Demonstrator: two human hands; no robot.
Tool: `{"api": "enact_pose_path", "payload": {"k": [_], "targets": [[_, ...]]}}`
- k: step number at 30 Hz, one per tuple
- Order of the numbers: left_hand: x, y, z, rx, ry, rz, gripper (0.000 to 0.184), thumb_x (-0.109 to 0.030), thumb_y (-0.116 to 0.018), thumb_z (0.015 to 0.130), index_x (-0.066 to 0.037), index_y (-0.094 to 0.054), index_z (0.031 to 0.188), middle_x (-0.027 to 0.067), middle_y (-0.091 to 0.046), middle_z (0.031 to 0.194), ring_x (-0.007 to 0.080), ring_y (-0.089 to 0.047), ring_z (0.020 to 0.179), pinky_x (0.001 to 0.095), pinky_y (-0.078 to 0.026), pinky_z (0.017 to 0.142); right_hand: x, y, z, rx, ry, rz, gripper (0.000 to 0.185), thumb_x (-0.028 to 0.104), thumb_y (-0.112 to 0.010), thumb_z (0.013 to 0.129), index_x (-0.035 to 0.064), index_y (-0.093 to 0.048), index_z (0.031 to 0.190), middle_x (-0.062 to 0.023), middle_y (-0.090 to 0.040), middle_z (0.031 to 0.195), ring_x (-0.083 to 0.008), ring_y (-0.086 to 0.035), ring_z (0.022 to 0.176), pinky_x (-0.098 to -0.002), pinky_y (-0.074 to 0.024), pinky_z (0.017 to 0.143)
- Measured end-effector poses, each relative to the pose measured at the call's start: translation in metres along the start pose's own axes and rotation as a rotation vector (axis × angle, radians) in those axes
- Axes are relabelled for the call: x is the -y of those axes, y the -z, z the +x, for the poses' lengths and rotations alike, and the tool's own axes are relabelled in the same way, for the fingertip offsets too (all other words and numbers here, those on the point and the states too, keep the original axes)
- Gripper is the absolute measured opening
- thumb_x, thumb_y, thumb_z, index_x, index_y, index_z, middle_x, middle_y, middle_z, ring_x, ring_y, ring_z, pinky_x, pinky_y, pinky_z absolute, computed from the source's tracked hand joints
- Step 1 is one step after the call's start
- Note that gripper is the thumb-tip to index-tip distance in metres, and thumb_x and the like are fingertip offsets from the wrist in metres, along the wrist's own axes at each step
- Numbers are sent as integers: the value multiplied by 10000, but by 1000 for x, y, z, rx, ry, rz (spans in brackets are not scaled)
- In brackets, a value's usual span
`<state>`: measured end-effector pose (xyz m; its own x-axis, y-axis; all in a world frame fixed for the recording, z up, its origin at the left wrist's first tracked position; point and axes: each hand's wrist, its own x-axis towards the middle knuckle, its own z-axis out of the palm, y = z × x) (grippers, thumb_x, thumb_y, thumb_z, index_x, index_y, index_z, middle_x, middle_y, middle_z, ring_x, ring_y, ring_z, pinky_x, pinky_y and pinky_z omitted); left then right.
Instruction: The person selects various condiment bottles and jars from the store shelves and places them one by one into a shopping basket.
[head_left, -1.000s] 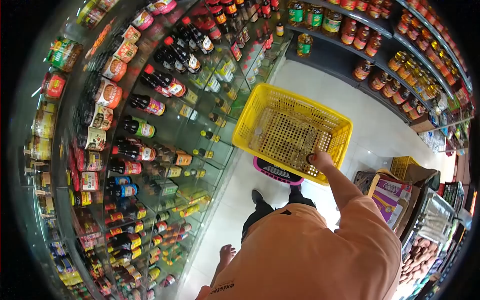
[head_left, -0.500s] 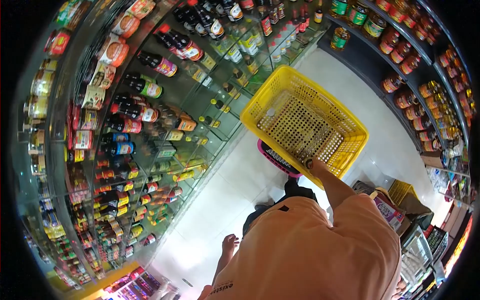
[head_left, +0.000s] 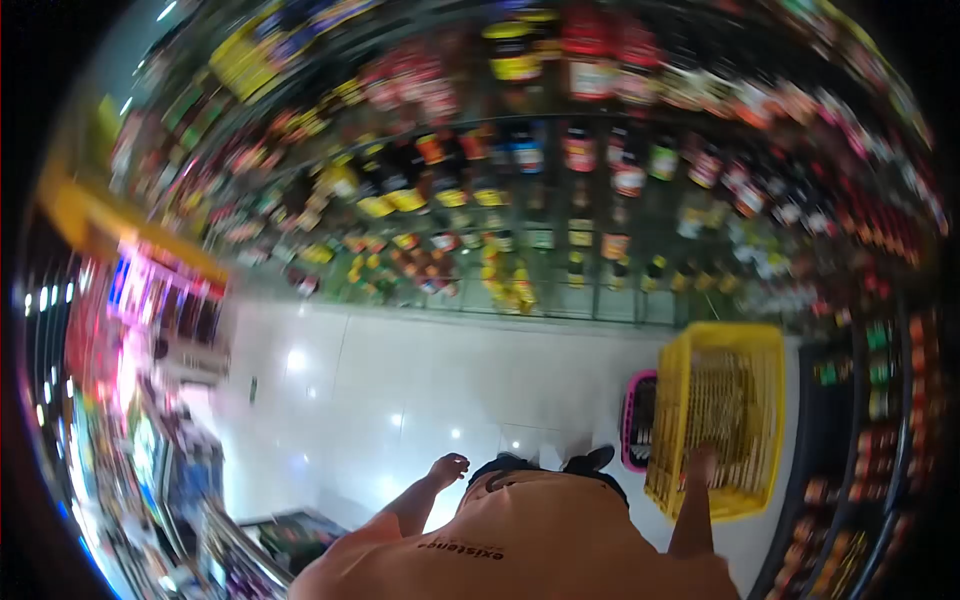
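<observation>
The yellow plastic basket stands at the right of the view, its perforated sides slightly blurred by motion. My right hand is at its near part, fingers closed on the basket; the exact grip is blurred. My left hand hangs at my left side, its fingers loosely curled and apart, holding nothing. A dark basket with a pink rim touches or lies close to the yellow basket's left side, partly hidden behind it.
Glass shelves with several rows of bottles and jars run across the top. At the right stands a dark shelf with bottles. Pale tiled floor lies between me and the glass shelves. Boxed goods and lit displays are at the left.
My view has swung to the left, so the shelves now run across the top and the yellow basket appears farther right. My right hand stays at the basket; my left hand remains empty.
</observation>
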<state>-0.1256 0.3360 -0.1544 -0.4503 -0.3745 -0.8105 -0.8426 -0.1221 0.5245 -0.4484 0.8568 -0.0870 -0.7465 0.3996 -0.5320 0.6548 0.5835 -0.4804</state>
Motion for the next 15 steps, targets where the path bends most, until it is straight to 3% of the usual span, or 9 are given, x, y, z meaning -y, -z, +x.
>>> {"api": "enact_pose_path", "payload": {"k": [3, 4, 6, 7, 9, 11, 13, 14, 15], "targets": [[65, 21, 8, -13, -14, -42, 282, -240, -650, 923, -22, -643, 1102, 92, -711, 932, 157, -678, 775, 294, -558, 700, 3, -49, 13, -192, 549, 8, 165, 80, -529, 941, 23, -608, 1075, -151, -626, 883, -295, -629, 820, -373, -510, 798], [87, 29, 13, -10, 7, -44, 303, -264, -660, 915, -27, -648, 1103, 86, -714, 910, 157, -677, 752, 292, -556, 695, 6, -69, 13, -148, 688, 24, 126, 67, -538, 937, 16, -635, 1000, -142, -627, 817, -307, -634, 767, -366, -502, 794], [120, 48, 16, -2, 30, -86, 341, -299, -679, 896, -34, -652, 1109, 79, -718, 876, 164, -674, 710, 295, -549, 678, -7, -125, 25, 76, 860, 40, 110, 52, -540, 928, 19, -612, 1004, -120, -609, 871, -248, -615, 772, -357, -502, 739], [127, 61, 14, -8, 27, -113, 341, -299, -679, 896, -34, -652, 1109, 79, -718, 876, 164, -674, 710, 295, -549, 678, -9, -148, 25, 295, 983, 60, 103, 37, -542, 918, 21, -589, 1008, -98, -591, 925, -189, -596, 777, -348, -502, 684], [141, 78, 3, -72, 98, -180, 332, -288, -684, 889, -40, -654, 1108, 82, -717, 865, 168, -668, 690, 307, -550, 670, 9, -191, -21, 519, 847, -143, 126, 54, -576, 888, 36, -613, 1006, -110, -600, 855, -181, -609, 752, -322, -502, 676], [161, 97, -8, -115, 112, -250, 324, -283, -664, 897, -39, -653, 1110, 89, -714, 878, 169, -660, 686, 304, -534, 635, 44, -204, -118, 783, 559, -190, 183, 114, -622, 860, 43, -626, 1028, -139, -622, 833, -222, -631, 737, -342, -504, 684], [182, 115, -21, -155, 141, -385, 322, -280, -639, 903, -33, -652, 1111, 94, -709, 895, 164, -655, 695, 290, -508, 593, 3, -265, -122, 678, 978, -458, 252, 185, -648, 840, 30, -635, 1038, -160, -653, 911, -270, -653, 805, -367, -513, 727], [193, 124, -27, -168, 148, -397, 322, -281, -630, 905, -32, -652, 1107, 97, -708, 902, 164, -653, 699, 288, -498, 583, 5, -280, -134, 690, 1000, -470, 252, 185, -648, 840, 30, -635, 1038, -160, -653, 911, -270, -653, 805, -367, -513, 727], [209, 129, -31, -180, 155, -406, 322, -283, -620, 906, -30, -651, 1103, 100, -706, 909, 164, -652, 704, 285, -488, 573, 5, -296, -146, 774, 1194, -513, 263, 211, -646, 829, 35, -640, 1024, -170, -657, 910, -317, -646, 845, -408, -516, 759]]}}
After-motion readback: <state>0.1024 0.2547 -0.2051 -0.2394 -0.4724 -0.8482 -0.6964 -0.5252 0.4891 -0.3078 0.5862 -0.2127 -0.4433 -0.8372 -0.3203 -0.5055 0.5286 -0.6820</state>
